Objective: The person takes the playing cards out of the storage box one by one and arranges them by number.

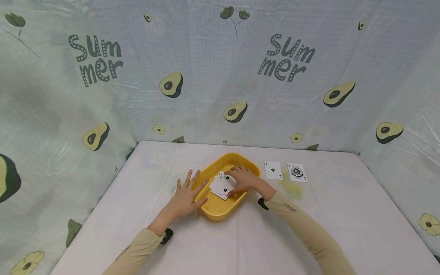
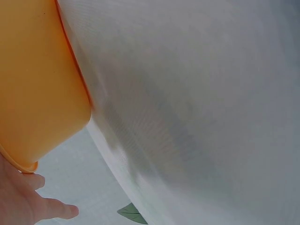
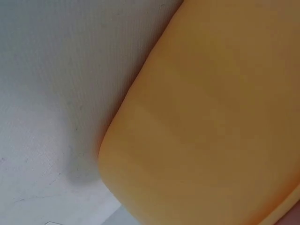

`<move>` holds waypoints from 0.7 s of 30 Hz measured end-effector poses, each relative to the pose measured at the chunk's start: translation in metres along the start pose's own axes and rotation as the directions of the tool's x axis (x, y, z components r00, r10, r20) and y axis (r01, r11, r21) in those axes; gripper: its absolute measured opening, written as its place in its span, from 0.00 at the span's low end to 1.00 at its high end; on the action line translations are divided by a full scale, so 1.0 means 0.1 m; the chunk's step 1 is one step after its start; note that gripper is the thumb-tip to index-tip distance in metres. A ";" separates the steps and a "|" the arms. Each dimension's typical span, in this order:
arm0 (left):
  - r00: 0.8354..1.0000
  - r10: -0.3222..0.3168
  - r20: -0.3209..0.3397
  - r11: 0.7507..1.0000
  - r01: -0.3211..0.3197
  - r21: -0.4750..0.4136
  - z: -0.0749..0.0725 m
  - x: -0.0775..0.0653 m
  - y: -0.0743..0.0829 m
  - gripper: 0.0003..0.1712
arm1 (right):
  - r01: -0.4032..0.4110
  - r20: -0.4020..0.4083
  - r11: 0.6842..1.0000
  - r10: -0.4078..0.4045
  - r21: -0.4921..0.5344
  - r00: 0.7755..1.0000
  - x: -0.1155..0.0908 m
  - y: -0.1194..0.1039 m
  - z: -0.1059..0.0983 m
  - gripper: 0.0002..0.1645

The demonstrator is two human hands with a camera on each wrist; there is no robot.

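1. While the loose pile of playing cards lies overlapping inside the yellow tray, the right hand reaches over the right rim, its fingers bent about the pile; whether they pinch a card, I cannot tell.
2. Spread wide at the opposite rim, the left hand has straight, parted fingers and grasps nothing.
3. The pile should feel almost weightless, each piece thin, springy and probably slick-faced, so neighbours may slide apart or come up together. An exposed edge or corner looks the best hold, pinched lightly, since hard bending could leave a crease.
4. Smooth and evenly coloured, the tray looks like moulded plastic, probably light and fairly stiff, with rounded corners and a turned-out lip that would suit a grip.
5. Right of the tray, an ace of clubs and an ornate ace of spades lie face up and apart on the pale surface. Lying so flat, they would likely be awkward to get a nail under.
6. Behind hangs a creased, slightly shiny sheet printed with avocados, flowers and "summer".
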State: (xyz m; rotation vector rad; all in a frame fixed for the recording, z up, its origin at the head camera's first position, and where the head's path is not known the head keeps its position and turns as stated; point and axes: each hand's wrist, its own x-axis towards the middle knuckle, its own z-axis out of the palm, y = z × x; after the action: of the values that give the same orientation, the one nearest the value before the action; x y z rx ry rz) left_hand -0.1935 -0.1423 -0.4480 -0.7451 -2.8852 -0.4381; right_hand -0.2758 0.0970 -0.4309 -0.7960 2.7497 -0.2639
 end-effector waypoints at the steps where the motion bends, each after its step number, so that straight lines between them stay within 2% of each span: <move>1: 1.000 0.000 0.000 1.000 0.000 -0.001 0.00 0.00 0.00 0.35 | -0.001 0.004 1.000 0.001 -0.006 1.000 0.00 0.00 0.01 0.48; 5: 1.000 -0.002 -0.001 1.000 0.002 -0.007 0.00 0.00 0.00 0.35 | -0.012 0.019 1.000 0.013 -0.028 1.000 0.01 0.00 0.02 0.48; 13: 1.000 -0.002 0.013 1.000 0.002 -0.001 0.00 0.00 -0.01 0.35 | -0.036 0.028 0.999 0.037 -0.035 0.999 0.03 -0.01 0.03 0.42; 21: 1.000 0.000 0.007 1.000 0.000 -0.005 0.00 0.01 -0.01 0.35 | -0.025 0.026 0.999 0.025 -0.025 0.999 0.04 0.01 0.04 0.39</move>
State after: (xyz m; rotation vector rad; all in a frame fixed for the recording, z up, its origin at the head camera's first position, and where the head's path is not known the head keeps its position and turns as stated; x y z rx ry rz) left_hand -0.1943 -0.1427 -0.4478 -0.7490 -2.8916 -0.4431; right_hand -0.2782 0.0953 -0.4360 -0.7653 2.7414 -0.2139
